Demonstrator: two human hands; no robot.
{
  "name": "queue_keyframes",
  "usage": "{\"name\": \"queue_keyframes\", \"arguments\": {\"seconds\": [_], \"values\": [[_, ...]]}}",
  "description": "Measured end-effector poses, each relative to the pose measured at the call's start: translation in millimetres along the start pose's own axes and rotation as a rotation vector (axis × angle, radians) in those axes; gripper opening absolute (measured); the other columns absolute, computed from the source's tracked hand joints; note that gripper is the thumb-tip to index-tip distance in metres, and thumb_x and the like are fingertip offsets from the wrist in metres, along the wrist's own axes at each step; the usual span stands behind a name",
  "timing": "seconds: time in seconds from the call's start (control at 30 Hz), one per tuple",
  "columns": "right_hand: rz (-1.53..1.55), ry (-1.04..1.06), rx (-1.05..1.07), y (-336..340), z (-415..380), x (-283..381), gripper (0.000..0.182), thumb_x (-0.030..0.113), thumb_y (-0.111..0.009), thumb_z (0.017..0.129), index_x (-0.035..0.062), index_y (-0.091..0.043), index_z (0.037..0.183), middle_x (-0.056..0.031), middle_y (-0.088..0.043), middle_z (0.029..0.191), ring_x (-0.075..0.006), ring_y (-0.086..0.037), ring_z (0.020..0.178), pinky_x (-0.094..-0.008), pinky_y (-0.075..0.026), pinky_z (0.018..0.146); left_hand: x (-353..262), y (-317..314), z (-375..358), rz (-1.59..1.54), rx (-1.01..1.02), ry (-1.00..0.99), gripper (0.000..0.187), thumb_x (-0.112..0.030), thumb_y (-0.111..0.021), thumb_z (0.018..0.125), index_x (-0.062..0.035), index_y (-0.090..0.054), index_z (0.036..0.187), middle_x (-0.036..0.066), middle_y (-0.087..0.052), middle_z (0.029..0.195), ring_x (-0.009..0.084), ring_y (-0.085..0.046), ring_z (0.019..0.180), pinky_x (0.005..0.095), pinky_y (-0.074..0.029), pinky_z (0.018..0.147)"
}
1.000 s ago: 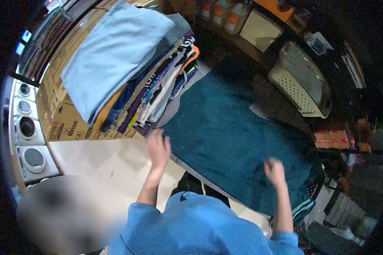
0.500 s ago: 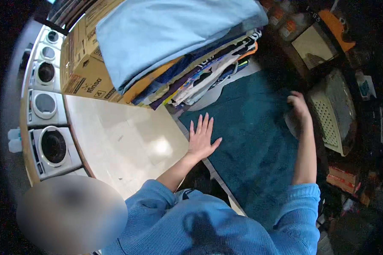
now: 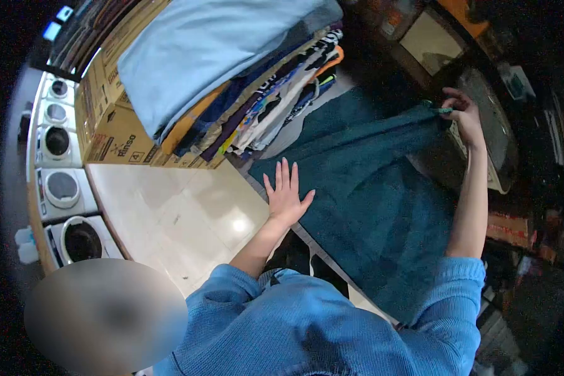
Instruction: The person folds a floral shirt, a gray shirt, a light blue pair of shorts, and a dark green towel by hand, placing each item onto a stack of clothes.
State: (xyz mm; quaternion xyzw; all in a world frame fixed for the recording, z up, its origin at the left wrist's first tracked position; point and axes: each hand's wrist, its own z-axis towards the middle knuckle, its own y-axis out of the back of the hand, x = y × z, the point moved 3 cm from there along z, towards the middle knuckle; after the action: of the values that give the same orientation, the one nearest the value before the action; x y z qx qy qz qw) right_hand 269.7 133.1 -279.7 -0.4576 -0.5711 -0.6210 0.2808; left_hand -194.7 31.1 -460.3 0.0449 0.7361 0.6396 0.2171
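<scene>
A dark teal cloth (image 3: 370, 207) is spread over the surface in front of me. My left hand (image 3: 286, 195) lies flat on its left edge, fingers spread. At the far right, my right hand (image 3: 464, 119) pinches a corner of the cloth, pulling it up into a long fold that runs back toward the left. Just beyond the cloth rises a tall stack of folded clothes (image 3: 257, 113) in many colours, topped by a light blue folded cloth (image 3: 213, 56).
A Rinso cardboard box (image 3: 116, 135) stands behind the stack on the left. White front-loading machines (image 3: 62, 188) line the far left, across a pale tiled floor (image 3: 182, 219). Near my right hand is a plastic basket (image 3: 492, 125). A person's blurred head (image 3: 106, 313) fills the lower left.
My right hand has gone from a loose curl over the cloth to gripping its corner, lifting it up and right into a fold. My left hand stays flat. The view has shifted slightly.
</scene>
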Motion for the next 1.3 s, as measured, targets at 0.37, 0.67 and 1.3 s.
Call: {"name": "queue_keyframes", "arguments": {"seconds": [0.37, 0.67, 1.3], "values": [[0.058, -0.453, -0.367, 32.8, -358.3, -51.1, 0.017, 0.001, -0.071, 0.081, 0.0003, -0.066, 0.096, -0.0030, -0.067, 0.082, -0.0098, -0.063, 0.077, -0.0219, -0.049, 0.069, -1.7, -7.2, -2.6, 0.026, -0.035, 0.021, 0.088, -0.057, -0.048, 0.092, 0.0065, -0.027, 0.149, 0.026, -0.006, 0.160, 0.0392, 0.000, 0.150, 0.0673, 0.000, 0.112], [-0.487, -0.990, -0.248, -137.0, -355.4, -76.3, 0.081, 0.078, -0.056, 0.075, 0.0025, -0.071, 0.100, -0.0241, -0.069, 0.108, -0.0376, -0.066, 0.104, -0.0464, -0.051, 0.090, 30.9, -18.5, 12.2, -0.640, -0.215, 0.184, 0.056, -0.044, -0.058, 0.094, -0.0043, -0.056, 0.133, 0.017, -0.026, 0.159, 0.0288, -0.022, 0.147, 0.0536, -0.006, 0.118], [0.926, -0.486, -0.708, -200.0, -313.0, -109.2, 0.015, 0.006, -0.068, 0.071, 0.0007, -0.057, 0.080, -0.0049, -0.060, 0.078, -0.0192, -0.056, 0.072, -0.0334, -0.047, 0.072, -28.5, -12.4, 15.4, 0.047, -0.023, -0.369, 0.072, -0.049, -0.047, 0.097, -0.0094, -0.026, 0.153, 0.011, -0.018, 0.162, 0.0314, -0.015, 0.149, 0.0582, -0.010, 0.118]]}}
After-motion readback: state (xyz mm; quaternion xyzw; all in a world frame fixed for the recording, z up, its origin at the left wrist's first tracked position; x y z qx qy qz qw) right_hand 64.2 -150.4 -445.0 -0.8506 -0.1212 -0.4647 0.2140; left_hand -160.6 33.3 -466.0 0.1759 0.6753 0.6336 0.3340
